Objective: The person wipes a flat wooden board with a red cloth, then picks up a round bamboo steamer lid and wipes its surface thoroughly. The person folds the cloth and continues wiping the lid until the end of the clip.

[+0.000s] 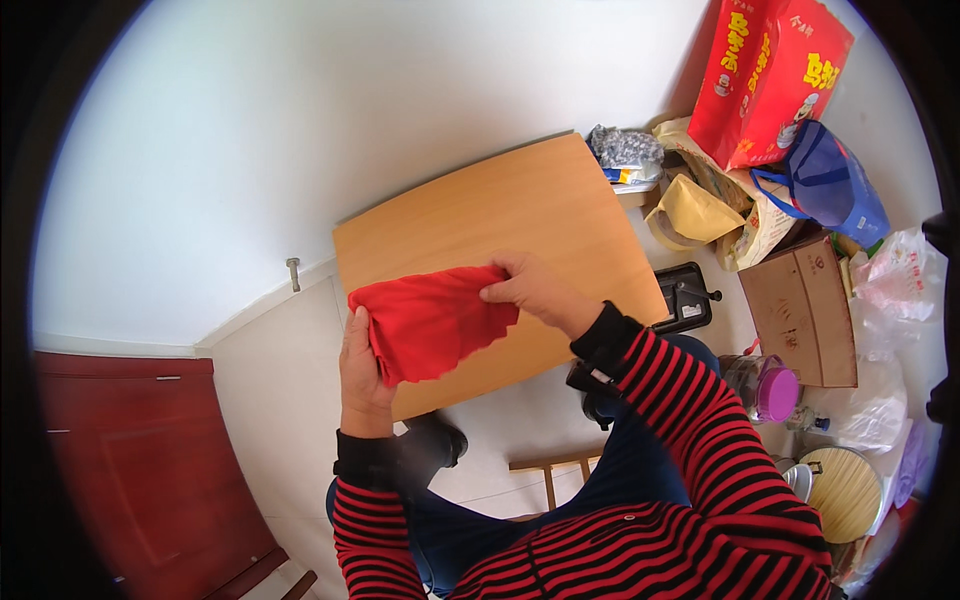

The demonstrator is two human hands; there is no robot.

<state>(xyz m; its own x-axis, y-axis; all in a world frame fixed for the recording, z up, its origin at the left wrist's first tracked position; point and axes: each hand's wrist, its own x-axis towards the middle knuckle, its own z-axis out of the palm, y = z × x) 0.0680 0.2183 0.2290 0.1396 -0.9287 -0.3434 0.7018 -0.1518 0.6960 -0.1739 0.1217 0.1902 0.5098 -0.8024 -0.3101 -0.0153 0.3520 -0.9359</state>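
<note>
A folded red cloth (pixel 439 322) is held up between my hands, above a small wooden table (pixel 480 202). At its left end my left hand (pixel 364 367) grips the edge, with the thumb on the near face. My right hand (pixel 529 289) pinches the upper right corner between thumb and fingers. The cloth's lower edge hangs a little uneven. Whatever lies behind the cloth on the tabletop is hidden.
A white wall stands behind the table; a doorstop (pixel 293 274) and a dark red door (pixel 150 465) are at left. On the right are a red bag (pixel 765 90), a blue bag (pixel 836 180), a cardboard box (pixel 802 315), a purple-lidded jar (pixel 776 394) and a black tray (pixel 686 296).
</note>
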